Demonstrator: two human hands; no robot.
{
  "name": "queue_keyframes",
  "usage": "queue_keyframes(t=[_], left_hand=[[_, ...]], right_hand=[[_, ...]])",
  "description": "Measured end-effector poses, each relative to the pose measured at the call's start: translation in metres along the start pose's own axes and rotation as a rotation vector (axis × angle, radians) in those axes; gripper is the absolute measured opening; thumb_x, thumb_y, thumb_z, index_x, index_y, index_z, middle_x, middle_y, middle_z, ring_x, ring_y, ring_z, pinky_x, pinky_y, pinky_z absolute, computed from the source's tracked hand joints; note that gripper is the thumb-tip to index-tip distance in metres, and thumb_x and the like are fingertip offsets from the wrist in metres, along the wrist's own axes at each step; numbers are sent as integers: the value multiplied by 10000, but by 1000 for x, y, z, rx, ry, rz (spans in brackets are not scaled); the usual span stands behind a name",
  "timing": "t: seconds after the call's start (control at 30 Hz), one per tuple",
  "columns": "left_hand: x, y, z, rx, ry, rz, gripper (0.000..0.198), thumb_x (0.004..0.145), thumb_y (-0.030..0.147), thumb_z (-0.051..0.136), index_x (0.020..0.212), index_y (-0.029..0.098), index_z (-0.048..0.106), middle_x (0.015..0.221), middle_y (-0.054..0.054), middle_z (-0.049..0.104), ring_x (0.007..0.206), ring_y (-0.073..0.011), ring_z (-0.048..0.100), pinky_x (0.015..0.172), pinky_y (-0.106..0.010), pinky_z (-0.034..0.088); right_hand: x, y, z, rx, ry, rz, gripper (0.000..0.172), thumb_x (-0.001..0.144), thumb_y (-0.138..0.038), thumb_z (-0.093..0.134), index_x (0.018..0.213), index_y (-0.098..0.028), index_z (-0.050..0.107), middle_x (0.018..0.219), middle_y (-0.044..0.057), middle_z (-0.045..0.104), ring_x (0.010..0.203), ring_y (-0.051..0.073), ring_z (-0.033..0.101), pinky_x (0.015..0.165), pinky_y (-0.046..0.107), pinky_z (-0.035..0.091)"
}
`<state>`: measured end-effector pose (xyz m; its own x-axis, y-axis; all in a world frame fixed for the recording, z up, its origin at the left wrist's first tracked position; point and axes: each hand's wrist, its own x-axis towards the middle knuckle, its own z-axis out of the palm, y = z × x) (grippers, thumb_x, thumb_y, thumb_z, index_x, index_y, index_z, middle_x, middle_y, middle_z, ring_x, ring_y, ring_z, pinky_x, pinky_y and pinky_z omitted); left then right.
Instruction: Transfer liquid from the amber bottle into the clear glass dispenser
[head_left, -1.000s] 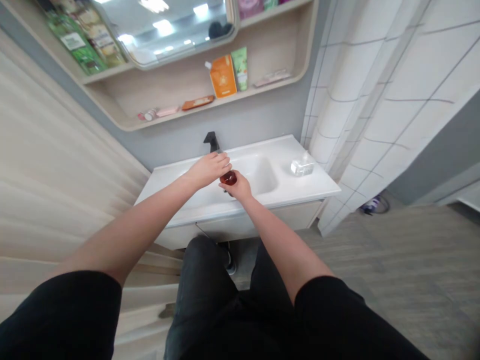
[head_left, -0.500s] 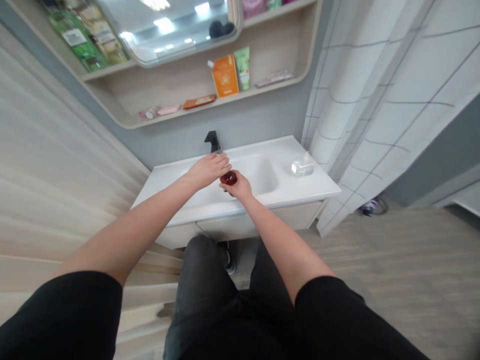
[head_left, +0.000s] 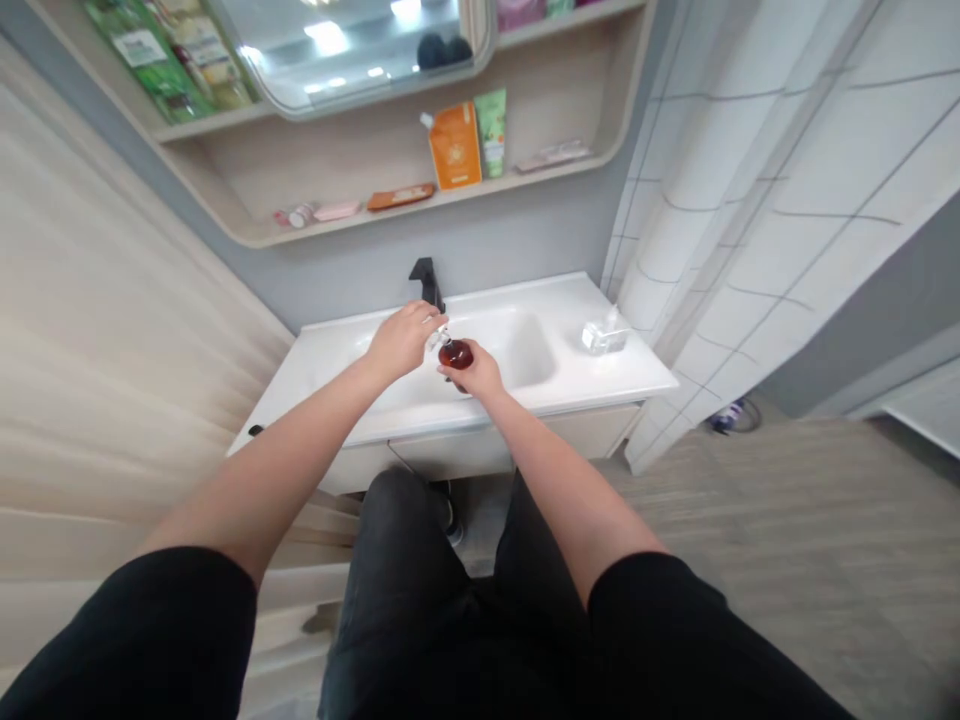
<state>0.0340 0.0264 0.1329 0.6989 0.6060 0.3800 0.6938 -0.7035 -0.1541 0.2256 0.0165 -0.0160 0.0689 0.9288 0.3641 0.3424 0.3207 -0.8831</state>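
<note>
Closest to the camera, the person's dark trousered legs (head_left: 397, 590) point toward a pale wood sink cabinet (head_left: 480, 450), and black short sleeves (head_left: 127, 640) lead into two bare forearms reaching forward over a white rectangular sink counter (head_left: 570, 300). The right hand (head_left: 478, 372) is curled around the underside of a round amber glass bottle (head_left: 456, 354), gripping it above the basin. The left hand (head_left: 401, 340) has shifted toward the left compared with the earlier frame, so its curved fingers no longer cover the bottle's top. A small clear pump head (head_left: 439, 338) now shows between the hands at the bottle's neck, with the left fingertips (head_left: 427, 318) closed on it; whether it is still attached cannot be told. Just behind the hands stands a matte black faucet (head_left: 426, 280). A clear plastic soap box (head_left: 604, 335) sits at the counter's right end, beside a white grid-lined shower curtain (head_left: 750, 220). Higher up, a curved wooden shelf (head_left: 375, 205) holds an orange pouch (head_left: 454, 148) and a green tube (head_left: 491, 130), beneath a rounded mirror (head_left: 352, 50).
</note>
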Motion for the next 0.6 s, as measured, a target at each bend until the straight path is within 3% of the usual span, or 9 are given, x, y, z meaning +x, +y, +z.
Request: queue_keyframes(t=[0.1,0.2,0.4,0.5,0.6], left_hand=[[-12,-4,19,-165,105,-185,679,782,47,722,1441,212,722,1454,-149,714,1444,-389,587,1252,-556,486],[-36,-7,48,-349,282,-456,700,715,122,863,1386,221,691,1432,-129,716,1394,-384,623,1270,-554,469],[-112,-16,113,-747,443,-1000,652,680,313,981,1194,259,582,1168,-43,739,1111,-260,746,1023,-413,587],[-134,-22,131,-825,480,-1120,614,692,360,979,1133,262,563,1076,-19,733,1015,-233,747,951,-386,586],[-137,-24,137,-863,486,-1099,631,695,389,985,1147,265,563,1090,-21,743,1000,-229,746,947,-389,582]], right_hand=[[0,-1,0,-6,-16,9,742,747,-564,984,1364,-286,680,1265,56,817,1194,325,781,1119,516,611],[0,-1,0,-16,-21,23,748,746,-575,986,1361,-277,682,1260,63,817,1188,326,781,1123,515,607],[1,0,-1,-27,-37,56,749,729,-575,990,1344,-277,684,1245,64,817,1162,318,781,1118,514,604],[0,-2,-1,-15,-13,70,721,721,-567,986,1312,-277,691,1202,51,821,1131,311,781,1120,514,601],[-2,-5,-1,11,25,53,725,708,-568,975,1305,-272,689,1206,56,814,1140,310,773,1130,509,593]])
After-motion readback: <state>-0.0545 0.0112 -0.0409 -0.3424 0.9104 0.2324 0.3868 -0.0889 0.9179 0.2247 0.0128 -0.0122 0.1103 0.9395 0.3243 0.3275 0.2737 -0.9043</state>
